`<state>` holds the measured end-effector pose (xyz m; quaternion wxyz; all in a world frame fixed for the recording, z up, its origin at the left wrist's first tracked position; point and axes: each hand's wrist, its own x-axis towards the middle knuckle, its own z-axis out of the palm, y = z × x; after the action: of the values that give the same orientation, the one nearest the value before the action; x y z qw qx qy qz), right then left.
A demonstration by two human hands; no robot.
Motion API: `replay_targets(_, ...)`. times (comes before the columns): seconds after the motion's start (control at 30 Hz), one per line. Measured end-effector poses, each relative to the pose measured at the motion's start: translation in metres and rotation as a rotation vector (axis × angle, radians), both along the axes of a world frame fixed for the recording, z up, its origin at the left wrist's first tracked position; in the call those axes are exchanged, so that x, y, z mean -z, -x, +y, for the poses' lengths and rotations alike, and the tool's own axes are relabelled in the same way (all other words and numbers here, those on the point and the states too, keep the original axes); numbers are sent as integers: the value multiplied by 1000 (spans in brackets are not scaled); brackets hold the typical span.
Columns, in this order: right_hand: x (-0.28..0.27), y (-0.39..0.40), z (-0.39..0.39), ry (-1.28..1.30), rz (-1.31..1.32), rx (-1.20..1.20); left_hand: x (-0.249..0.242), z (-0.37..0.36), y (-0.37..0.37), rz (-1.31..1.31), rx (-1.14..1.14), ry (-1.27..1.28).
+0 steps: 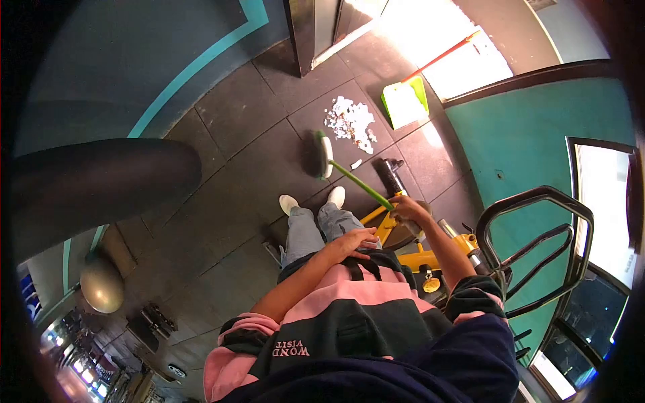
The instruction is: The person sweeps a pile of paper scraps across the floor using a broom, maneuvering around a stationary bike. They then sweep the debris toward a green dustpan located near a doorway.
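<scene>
My right hand [407,209] is closed around the green handle of a broom [363,184], near the handle's upper end. The broom's white head [327,158] with green bristles is on the dark tiled floor, ahead of my feet. Just beyond it lies a heap of white scraps [351,122], with a loose piece [356,164] closer to me. My left hand [352,243] lies across my waist with its fingers stretched out and holds nothing that I can see. A lime-green dustpan [405,104] with a long red-orange handle stands to the right of the heap.
Yellow and black exercise equipment [420,260] is close on my right, with a black tubular frame [537,195] beside it. A dark padded shape [107,185] juts in from the left. A bright doorway [430,40] opens ahead, and a teal wall [510,134] runs along the right.
</scene>
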<state>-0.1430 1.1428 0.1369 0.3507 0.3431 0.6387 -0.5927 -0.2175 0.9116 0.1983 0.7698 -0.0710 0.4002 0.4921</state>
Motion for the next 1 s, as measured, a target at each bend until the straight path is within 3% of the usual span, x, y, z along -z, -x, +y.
replay_targets(0.1, 10, 13, 12, -27, 39, 10, 3, -1, -1, -42, -16, 36)
replay_targets(0.17, 7, 23, 13, -255, -16, 6, 4, -4, -2, -30, -39, 40)
replay_targets(0.23, 6, 27, 15, -255, 22, -13, 5, -4, -1, -28, -51, 40)
replay_targets(0.3, 0, 23, 17, -117, 29, 129, 5, -4, -1, -30, -62, 33)
replay_targets(0.43, -31, 17, 1, -204, 109, 59, 9, -4, 0, -38, -105, 14)
replay_targets(0.5, -40, 23, -16, 32, 98, 81, 13, -4, 0, -48, -112, 19)
replay_targets(0.57, -32, 32, -43, 60, 213, 15, 16, -4, 0, -53, -120, 30)
replay_targets(0.63, 14, 43, -69, 166, 481, -58, 32, -9, -5, -61, -154, 2)
replay_targets(0.7, 36, 71, -100, 149, 251, -145, 35, -19, 2, -58, -189, -17)
replay_targets(0.83, 38, 136, -140, 47, 179, -333, 17, -42, 39, -49, -360, 149)
replay_targets(0.9, 76, 146, -139, -114, 536, -671, 21, -50, 55, -112, -404, 128)
replay_targets(0.93, 107, 136, -133, 11, 575, -382, 23, -52, 63, -105, -387, 56)
replay_targets(0.97, 107, 138, -118, 6, 575, -383, 23, -52, 73, -105, -387, 51)
replay_targets(1.0, 105, 138, -101, -186, 702, -677, 21, -52, 81, -95, -369, 43)
